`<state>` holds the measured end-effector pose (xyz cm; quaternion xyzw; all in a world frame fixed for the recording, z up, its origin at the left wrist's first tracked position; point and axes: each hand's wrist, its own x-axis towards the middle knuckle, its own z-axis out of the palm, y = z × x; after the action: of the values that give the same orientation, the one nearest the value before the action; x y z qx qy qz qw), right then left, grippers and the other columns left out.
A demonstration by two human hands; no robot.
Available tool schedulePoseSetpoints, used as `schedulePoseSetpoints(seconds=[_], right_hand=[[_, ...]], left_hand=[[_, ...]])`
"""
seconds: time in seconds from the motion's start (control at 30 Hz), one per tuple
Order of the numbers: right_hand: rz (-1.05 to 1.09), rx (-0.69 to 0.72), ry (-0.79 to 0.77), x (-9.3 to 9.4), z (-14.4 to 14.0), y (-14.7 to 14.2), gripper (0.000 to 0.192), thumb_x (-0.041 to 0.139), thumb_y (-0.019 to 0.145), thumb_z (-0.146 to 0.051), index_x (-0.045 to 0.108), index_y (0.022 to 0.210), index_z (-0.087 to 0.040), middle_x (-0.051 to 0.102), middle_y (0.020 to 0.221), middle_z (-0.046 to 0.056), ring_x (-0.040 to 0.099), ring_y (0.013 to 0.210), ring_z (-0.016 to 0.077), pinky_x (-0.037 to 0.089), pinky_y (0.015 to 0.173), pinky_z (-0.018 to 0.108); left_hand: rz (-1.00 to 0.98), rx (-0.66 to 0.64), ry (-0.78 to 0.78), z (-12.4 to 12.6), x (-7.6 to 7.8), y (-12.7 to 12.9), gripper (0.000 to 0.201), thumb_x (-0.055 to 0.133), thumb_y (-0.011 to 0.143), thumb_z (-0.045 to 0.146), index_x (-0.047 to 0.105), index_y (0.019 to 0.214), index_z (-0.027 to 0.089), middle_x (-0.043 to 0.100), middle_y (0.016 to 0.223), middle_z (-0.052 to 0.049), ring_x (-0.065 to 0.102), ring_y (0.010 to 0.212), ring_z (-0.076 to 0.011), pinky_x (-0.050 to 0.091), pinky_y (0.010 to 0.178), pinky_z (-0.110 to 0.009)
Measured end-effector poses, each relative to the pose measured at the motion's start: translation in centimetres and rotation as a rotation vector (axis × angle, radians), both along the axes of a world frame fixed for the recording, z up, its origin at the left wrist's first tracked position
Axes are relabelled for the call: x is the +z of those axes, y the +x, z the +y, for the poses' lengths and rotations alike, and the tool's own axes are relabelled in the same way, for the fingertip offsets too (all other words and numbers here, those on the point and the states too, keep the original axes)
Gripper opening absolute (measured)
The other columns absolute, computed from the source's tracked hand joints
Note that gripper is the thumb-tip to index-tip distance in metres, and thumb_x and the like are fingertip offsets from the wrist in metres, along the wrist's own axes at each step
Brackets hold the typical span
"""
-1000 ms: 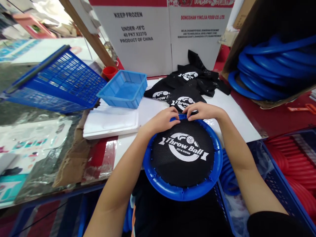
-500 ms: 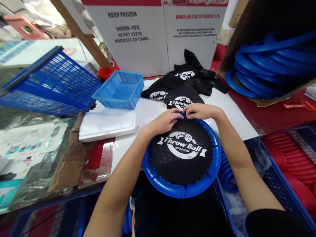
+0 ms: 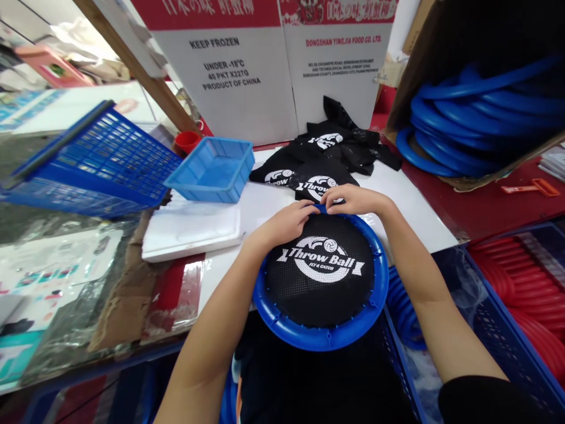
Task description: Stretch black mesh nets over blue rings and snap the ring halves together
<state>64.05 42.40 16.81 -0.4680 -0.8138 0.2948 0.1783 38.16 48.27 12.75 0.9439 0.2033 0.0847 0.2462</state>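
Clock centre: the blue ring [image 3: 329, 340], with black mesh [image 3: 324, 306] across its middle; it lies in front of the person, its near side past the edge of the white worktop [image 3: 421, 203].
Mesh print: "Throw Ball" in white over "FLY & CATCH", with a ball drawn above; it reads upright to the wearer.
Left hand [image 3: 289, 222]: fingers bent and closed on the ring's far rim just left of 12 o'clock, palm above the mesh; the thumb is not clearly seen.
Right hand [image 3: 353, 200]: thumb and fingers together on the rim at 12 o'clock, fingertips just beside the left hand's.
Black pieces [image 3: 342, 156]: a loose pile at 12 o'clock, beyond the hands; "Throw" shows on several, the rest folded under.
White carton [image 3: 269, 112]: 11 to 12 o'clock, behind the pile; "KEEP FROZEN", "UNDER -18°C", "40 PKT X227G", "PRODUCT OF CHINA"; right panel "DONGSHAN YINGJIA FOOD CO. LTD." over a small-print address; East Asian characters on the red band.
Blue tray [image 3: 194, 184]: 10 o'clock.
Blue basket [image 3: 95, 156]: between 9 and 10, tilted.
Printed packaging [image 3: 57, 265]: 9 o'clock, lettering too blurred to read.
Blue tubes [image 3: 477, 126]: 2 o'clock, inside a box.
Red tubes [image 3: 529, 288]: 3 o'clock.
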Motion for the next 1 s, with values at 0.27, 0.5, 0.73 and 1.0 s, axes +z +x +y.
schedulePoseSetpoints(seconds=[0.27, 0.5, 0.73, 1.0], right_hand=[[-0.05, -0.039, -0.031, -0.8, 0.5, -0.6, 0.005, 0.079, 0.086, -0.023, 0.083, 0.083, -0.023, 0.071, 0.145, 0.008, 0.064, 0.136, 0.0325, 0.046, 0.121, 0.049], [-0.104, -0.047, 0.078, -1.3, 0.8, -1.4, 0.013, 0.076, 0.09, -0.018, 0.082, 0.08, -0.023, 0.074, 0.141, 0.009, 0.067, 0.134, 0.0328, 0.05, 0.119, 0.048], [-0.035, -0.119, 0.205, -2.8, 1.3, -2.3, 0.015, 0.065, 0.099, -0.021, 0.078, 0.095, -0.026, 0.079, 0.131, 0.007, 0.072, 0.123, 0.0252, 0.053, 0.114, 0.041], [-0.213, -0.885, 0.521, 3.2, 3.0, 6.9, 0.045, 0.038, 0.103, -0.019, 0.068, 0.136, -0.018, 0.073, 0.14, 0.016, 0.066, 0.13, 0.0282, 0.05, 0.115, 0.043]], left_hand=[[-0.053, 0.045, 0.145, 0.4, 1.6, -1.0, 0.028, 0.055, 0.103, 0.023, 0.076, 0.121, 0.018, 0.069, 0.136, -0.014, 0.066, 0.126, -0.0291, 0.051, 0.113, -0.045], [0.039, 0.219, 0.054, 0.8, 3.5, -2.4, 0.015, 0.068, 0.097, 0.027, 0.077, 0.107, 0.02, 0.081, 0.096, -0.007, 0.075, 0.092, -0.0271, 0.056, 0.088, -0.037], [0.153, 0.349, 0.047, 0.9, 3.0, -2.3, 0.026, 0.058, 0.096, 0.019, 0.077, 0.113, 0.023, 0.083, 0.101, -0.009, 0.078, 0.095, -0.0303, 0.056, 0.09, -0.038], [0.322, 0.351, 0.24, -0.2, 3.5, -1.0, 0.037, 0.046, 0.102, 0.017, 0.075, 0.124, 0.024, 0.083, 0.117, -0.014, 0.079, 0.11, -0.035, 0.057, 0.09, -0.041]])
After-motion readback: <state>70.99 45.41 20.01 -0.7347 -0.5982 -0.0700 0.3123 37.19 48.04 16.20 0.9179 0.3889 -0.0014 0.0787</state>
